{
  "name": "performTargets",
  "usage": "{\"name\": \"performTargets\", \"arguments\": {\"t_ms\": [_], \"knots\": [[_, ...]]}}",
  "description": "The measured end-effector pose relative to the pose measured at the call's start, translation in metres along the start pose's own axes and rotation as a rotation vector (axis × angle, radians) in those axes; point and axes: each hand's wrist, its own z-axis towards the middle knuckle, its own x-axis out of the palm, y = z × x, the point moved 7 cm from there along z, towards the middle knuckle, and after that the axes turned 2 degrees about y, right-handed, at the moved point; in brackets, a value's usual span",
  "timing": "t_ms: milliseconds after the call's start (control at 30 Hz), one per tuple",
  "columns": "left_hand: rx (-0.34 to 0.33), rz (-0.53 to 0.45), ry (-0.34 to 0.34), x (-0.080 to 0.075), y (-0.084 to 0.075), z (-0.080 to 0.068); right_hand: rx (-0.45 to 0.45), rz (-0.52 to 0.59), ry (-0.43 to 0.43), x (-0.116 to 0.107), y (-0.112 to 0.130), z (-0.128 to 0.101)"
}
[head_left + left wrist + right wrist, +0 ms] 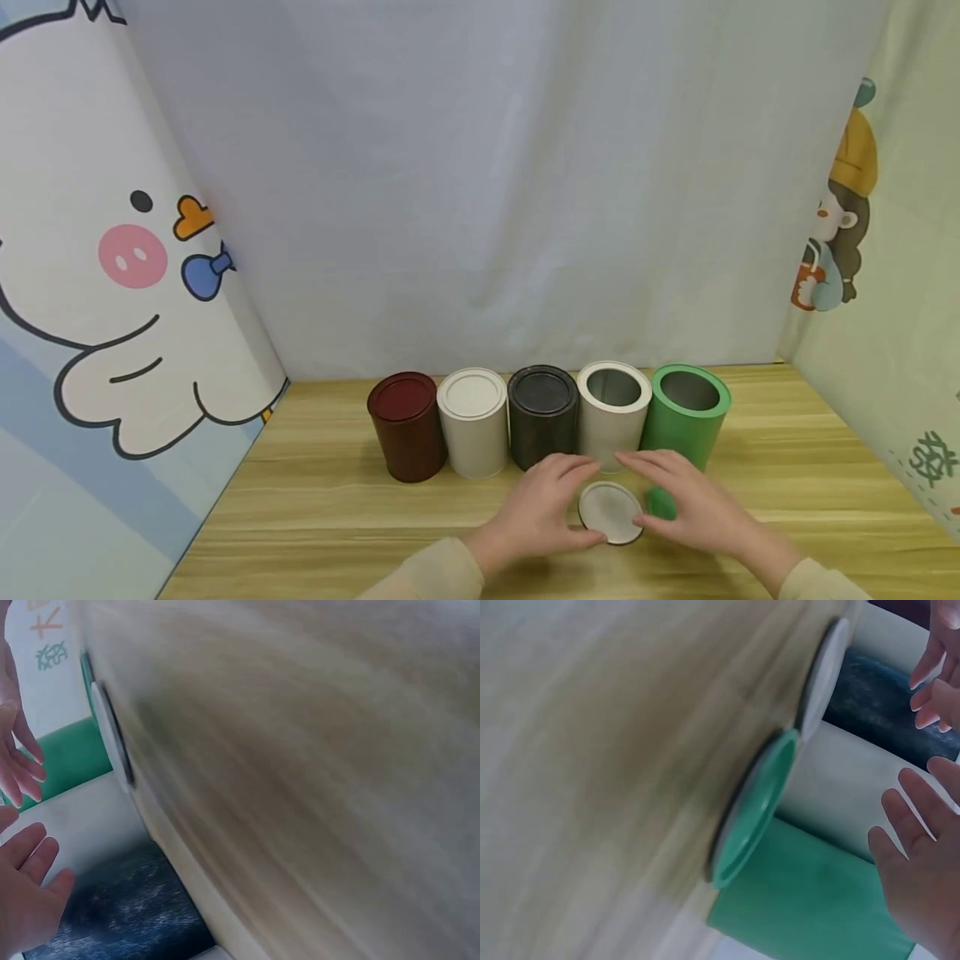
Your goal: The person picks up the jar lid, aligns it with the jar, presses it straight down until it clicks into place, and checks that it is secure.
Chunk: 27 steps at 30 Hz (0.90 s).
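Note:
My left hand [534, 510] and right hand [696, 505] hover with fingers apart on either side of a round white lid [610, 510] on the table. Both hands hold nothing. Under the right hand lies a green lid [759, 810], mostly hidden by that hand in the head view. Behind the lids stand a white can [609, 433] and a green can [684, 429], both uncovered at the top. To the left of the white can is a black can [543, 429] with its lid on, nearest the left fingertips.
Further left in the same row are a lidded white can [474, 437] and a lidded dark red can [408, 442]. The row stands along the back of the wood-grain table [322, 517]. A plain grey-white curtain [480, 192] hangs behind, with printed cloth panels at both sides.

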Motion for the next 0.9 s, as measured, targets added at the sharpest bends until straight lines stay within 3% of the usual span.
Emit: {"name": "performTargets", "arguments": {"t_ms": [467,700,900], "knots": [[-0.058,-0.025,0.117,0.022,0.004,0.004,0.026,0.015,0.144,0.024,-0.011,-0.015],[-0.105,-0.049,0.176,0.032,0.007,0.005,0.015,0.018,0.163,0.029,-0.015,-0.016],[-0.121,-0.030,0.185,0.039,0.008,0.003,0.014,0.033,0.182,0.033,-0.017,-0.017]]}}
